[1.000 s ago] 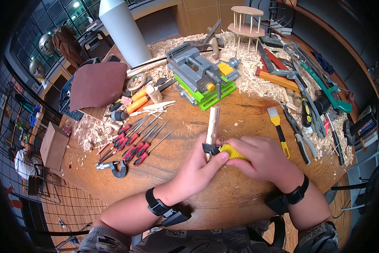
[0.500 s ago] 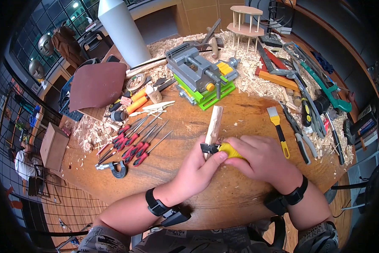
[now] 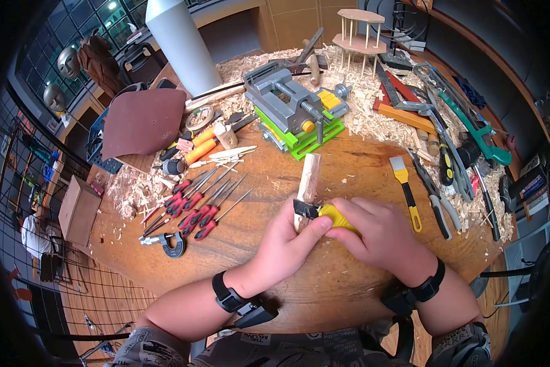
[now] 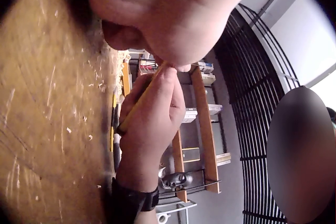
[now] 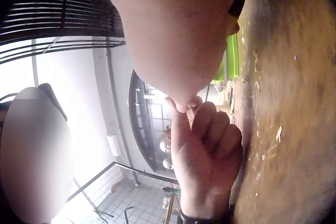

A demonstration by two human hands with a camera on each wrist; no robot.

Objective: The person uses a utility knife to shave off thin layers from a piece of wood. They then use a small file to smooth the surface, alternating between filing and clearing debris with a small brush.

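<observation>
My left hand (image 3: pixel 284 235) grips the lower part of a pale, whittled wooden stick (image 3: pixel 310 177), whose upper end points away over the table. In my right hand (image 3: pixel 379 229) is a knife with a yellow handle (image 3: pixel 334 217). Its dark blade (image 3: pixel 305 209) lies across the stick just above the left fingers. My left thumb (image 3: pixel 319 227) presses near the front of the handle. In the left wrist view, the right hand (image 4: pixel 155 113) is wrapped around the yellow handle. The right wrist view shows the left hand (image 5: pixel 210 150) with curled fingers; the stick is hidden there.
Beyond the stick stands a grey and green bench vise (image 3: pixel 296 113). Red-handled files (image 3: pixel 192 205) and a micrometer (image 3: pixel 172 246) lie to the left. A yellow brush (image 3: pixel 403 183) and pliers (image 3: pixel 434 202) lie to the right. Wood shavings (image 3: pixel 360 98) cover the back of the table.
The blade has changed its tilt and shows more of its flat side, shifting slightly up the stick. The stick leans a little less to the right. Both hands keep their hold.
</observation>
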